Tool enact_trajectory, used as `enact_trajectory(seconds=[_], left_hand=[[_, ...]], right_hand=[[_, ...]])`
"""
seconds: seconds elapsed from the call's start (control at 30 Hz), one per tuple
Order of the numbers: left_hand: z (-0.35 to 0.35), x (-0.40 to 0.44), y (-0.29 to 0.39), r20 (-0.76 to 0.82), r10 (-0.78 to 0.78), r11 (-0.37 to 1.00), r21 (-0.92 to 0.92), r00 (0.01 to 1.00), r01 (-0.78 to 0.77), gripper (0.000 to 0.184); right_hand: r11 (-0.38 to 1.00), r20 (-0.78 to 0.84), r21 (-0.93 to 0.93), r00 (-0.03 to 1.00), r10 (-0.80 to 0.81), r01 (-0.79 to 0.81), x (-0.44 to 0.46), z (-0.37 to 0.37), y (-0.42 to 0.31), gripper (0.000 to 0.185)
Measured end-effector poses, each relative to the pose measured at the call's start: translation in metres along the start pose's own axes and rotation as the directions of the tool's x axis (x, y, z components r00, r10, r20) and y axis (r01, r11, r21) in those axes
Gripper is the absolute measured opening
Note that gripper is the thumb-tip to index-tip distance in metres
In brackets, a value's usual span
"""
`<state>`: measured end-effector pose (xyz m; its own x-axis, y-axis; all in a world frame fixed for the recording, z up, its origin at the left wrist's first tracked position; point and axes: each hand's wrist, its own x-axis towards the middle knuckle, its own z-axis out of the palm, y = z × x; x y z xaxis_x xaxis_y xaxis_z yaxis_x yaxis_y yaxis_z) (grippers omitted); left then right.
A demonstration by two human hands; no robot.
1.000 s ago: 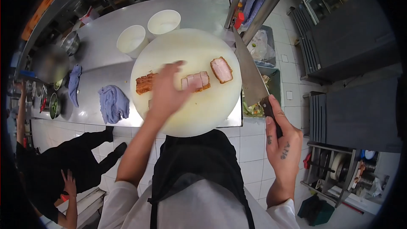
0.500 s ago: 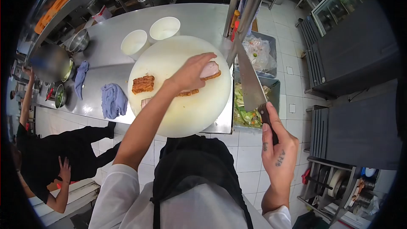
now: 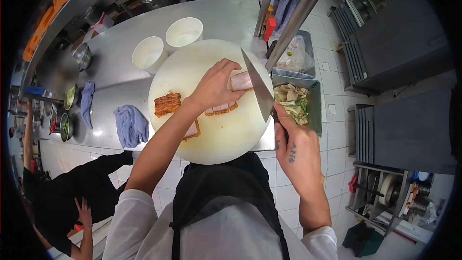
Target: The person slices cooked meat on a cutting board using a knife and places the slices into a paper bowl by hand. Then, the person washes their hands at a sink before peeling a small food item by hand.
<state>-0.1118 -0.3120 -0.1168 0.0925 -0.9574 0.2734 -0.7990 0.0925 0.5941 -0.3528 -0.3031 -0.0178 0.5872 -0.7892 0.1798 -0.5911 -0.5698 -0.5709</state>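
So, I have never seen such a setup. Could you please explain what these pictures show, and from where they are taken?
No machine here: a person works bare-handed; every picture comes from one camera worn on their head, looking forward and down. The right hand holds a chef's knife. The left hand has its fingers at one end of a piece of what looks like roast pork. More pieces lie on the round white cutting board. Near it on the steel counter are two white tubs and a crumpled blue cloth.
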Motion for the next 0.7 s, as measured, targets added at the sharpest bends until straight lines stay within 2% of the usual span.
enact_trajectory(seconds=[0.17,0.3,0.37,0.47,0.7], left_hand=[[-0.002,0.005,-0.005,0.110,0.022,0.995,-0.099,0.994,-0.011,0.046],[0.004,0.009,-0.008,0.125,0.002,0.989,-0.145,0.992,0.016,0.043],[0.002,0.012,-0.007,0.147,-0.026,0.989,-0.139,0.989,0.047,0.041],[0.002,0.012,-0.008,0.160,-0.035,0.982,-0.179,0.987,0.064,0.041],[0.004,0.010,-0.012,0.137,0.003,0.989,-0.144,0.991,0.017,0.043]], right_hand=[[0.998,0.070,-0.065,0.997,0.016,-0.011,0.010,0.007,-0.013,0.043],[0.993,0.106,-0.117,0.993,0.042,-0.030,0.015,0.004,-0.024,0.044],[0.986,0.104,-0.141,0.990,0.098,-0.083,0.018,0.001,-0.032,0.034],[0.973,0.147,-0.199,0.978,0.149,-0.118,0.021,-0.003,-0.038,0.034],[0.973,0.155,-0.218,0.982,0.107,-0.071,0.024,-0.006,-0.041,0.035]])
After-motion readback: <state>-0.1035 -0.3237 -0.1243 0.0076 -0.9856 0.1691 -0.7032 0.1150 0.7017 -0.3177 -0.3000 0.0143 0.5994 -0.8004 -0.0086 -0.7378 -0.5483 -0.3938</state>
